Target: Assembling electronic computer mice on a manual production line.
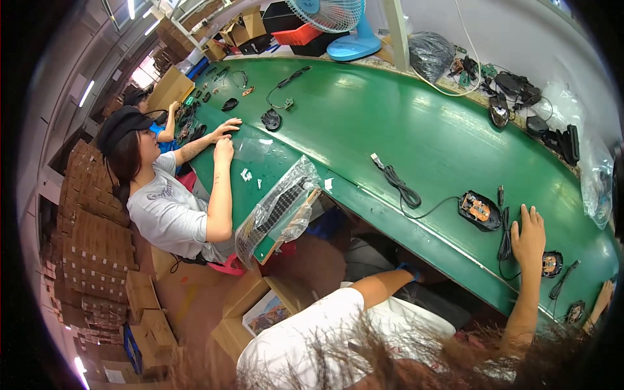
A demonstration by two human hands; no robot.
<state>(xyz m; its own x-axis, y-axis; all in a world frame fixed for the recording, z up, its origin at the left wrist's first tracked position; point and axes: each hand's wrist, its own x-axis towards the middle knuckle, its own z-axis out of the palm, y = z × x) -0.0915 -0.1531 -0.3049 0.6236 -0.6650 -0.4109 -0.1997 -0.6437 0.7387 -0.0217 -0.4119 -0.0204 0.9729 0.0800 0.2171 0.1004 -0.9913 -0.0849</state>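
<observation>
the left hand [530, 235] lay flat with fingers spread wide on the smooth, glossy green table [390, 123], holding nothing. just left of it sat an open mouse base [480, 210], rounded black plastic with an orange board inside, its long axis running up-left to down-right, its black cable [400, 185] trailing left. the right hand [603, 300] showed only at the edge; i couldn't tell its state. a crinkled clear bag [276, 208] held a keyboard.

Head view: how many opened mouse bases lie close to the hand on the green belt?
3: one mouse base left of the right hand, one just right of it, one further right at the green belt edge. Others may be hidden.
</observation>
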